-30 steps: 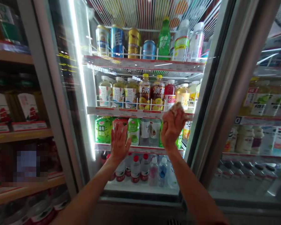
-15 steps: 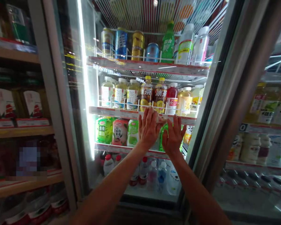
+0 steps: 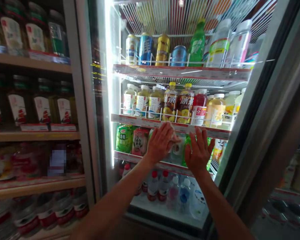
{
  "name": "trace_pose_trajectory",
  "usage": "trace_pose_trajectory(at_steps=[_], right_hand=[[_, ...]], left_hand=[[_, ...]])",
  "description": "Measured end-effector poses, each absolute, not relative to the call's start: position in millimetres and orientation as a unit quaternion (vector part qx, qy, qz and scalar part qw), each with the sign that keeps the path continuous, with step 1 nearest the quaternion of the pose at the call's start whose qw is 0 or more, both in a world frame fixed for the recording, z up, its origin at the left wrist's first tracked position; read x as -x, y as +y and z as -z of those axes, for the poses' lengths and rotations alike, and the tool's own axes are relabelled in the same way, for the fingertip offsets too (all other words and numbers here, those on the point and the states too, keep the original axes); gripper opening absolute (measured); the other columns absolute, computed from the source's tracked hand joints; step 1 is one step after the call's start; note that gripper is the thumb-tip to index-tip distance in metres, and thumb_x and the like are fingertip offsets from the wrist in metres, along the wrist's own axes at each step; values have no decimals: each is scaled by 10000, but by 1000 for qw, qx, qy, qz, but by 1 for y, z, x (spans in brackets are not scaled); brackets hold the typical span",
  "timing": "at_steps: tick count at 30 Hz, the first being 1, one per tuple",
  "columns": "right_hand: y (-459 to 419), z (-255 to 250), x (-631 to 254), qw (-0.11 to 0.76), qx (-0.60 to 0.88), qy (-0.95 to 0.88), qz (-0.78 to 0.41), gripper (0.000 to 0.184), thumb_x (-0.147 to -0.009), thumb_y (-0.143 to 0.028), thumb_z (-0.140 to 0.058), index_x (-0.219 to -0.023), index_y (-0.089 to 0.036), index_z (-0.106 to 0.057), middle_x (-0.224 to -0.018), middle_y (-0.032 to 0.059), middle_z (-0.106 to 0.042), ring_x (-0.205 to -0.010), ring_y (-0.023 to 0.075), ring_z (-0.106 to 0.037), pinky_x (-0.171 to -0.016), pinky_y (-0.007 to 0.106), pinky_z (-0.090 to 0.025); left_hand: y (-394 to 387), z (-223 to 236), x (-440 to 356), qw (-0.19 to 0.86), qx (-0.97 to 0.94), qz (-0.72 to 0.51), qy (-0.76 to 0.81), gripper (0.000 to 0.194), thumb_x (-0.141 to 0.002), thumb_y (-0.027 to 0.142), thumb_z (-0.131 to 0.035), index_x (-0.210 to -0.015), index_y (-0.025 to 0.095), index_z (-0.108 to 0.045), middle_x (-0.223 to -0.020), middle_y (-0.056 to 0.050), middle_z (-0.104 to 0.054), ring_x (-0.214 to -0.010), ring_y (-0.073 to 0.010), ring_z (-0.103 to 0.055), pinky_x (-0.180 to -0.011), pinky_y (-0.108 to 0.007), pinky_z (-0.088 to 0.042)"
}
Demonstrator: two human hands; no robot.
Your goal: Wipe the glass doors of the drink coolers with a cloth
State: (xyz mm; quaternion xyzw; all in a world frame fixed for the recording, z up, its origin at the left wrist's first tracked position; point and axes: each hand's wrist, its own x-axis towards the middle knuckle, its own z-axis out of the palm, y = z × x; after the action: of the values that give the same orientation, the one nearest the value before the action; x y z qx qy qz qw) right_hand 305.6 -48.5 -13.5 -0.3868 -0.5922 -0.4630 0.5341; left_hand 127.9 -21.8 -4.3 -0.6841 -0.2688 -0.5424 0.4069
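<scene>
There's the right hand, open, fingers spread, holding nothing. Beside it, the left hand has its fingers together, slightly bent, over a pale, crumpled cloth that pokes out by the thumb, before the middle of the cooler door. Steel frames edge both sides; shelved drinks sit beyond.

Both forearms angle inward, left hand with fingers close together, right hand beside it (fingers spread)
</scene>
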Motion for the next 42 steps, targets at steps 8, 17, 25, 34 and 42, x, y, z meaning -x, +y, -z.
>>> trace_pose_trajectory(at_steps=[8,17,25,34,42], right_hand=[[-49,16,-300,534,385,-592,465,471,-827,-224,-431,-1297,-191,-431,-1370,110,-438,-1318,257,-320,-1084,516,-153],[-55,-15,-324,491,436,-603,454,563,-848,-313,-428,-1374,-147,-315,-1444,147,-303,-1361,292,-197,-1084,531,-116],[-55,-17,-326,473,457,-609,444,558,-854,-335,-424,-1367,-131,-342,-1439,143,-309,-1352,315,-217,-1079,562,-125],[-53,-14,-328,483,441,-609,449,554,-846,-310,-440,-1364,-140,-347,-1434,135,-323,-1344,321,-238,-1075,576,-130],[-55,-20,-334,492,412,-601,477,546,-841,-295,-455,-1364,-181,-344,-1402,122,-389,-1333,278,-283,-1087,517,-146]], left_hand=[[-1,-7,-56,375,484,680,-403,477,-898,287,-337,-1330,83,-337,-1413,-193,-308,-1366,-223,-177,-1088,-458,-232],[-4,-1,-39,352,545,624,-436,458,-898,295,-333,-1302,83,-372,-1403,-176,-336,-1359,-225,-204,-1109,-457,-184],[-8,-2,-76,380,642,547,-381,438,-882,358,-364,-1282,181,-405,-1415,-73,-349,-1366,-172,-179,-1113,-389,-227],[11,-10,9,352,429,694,-458,465,-934,276,-179,-1334,56,-267,-1442,-202,-232,-1364,-241,-168,-1079,-538,-225],[-1,-22,-29,436,645,546,-308,403,-870,298,-408,-1247,162,-453,-1346,-122,-441,-1329,-201,-284,-1084,-394,-273]])
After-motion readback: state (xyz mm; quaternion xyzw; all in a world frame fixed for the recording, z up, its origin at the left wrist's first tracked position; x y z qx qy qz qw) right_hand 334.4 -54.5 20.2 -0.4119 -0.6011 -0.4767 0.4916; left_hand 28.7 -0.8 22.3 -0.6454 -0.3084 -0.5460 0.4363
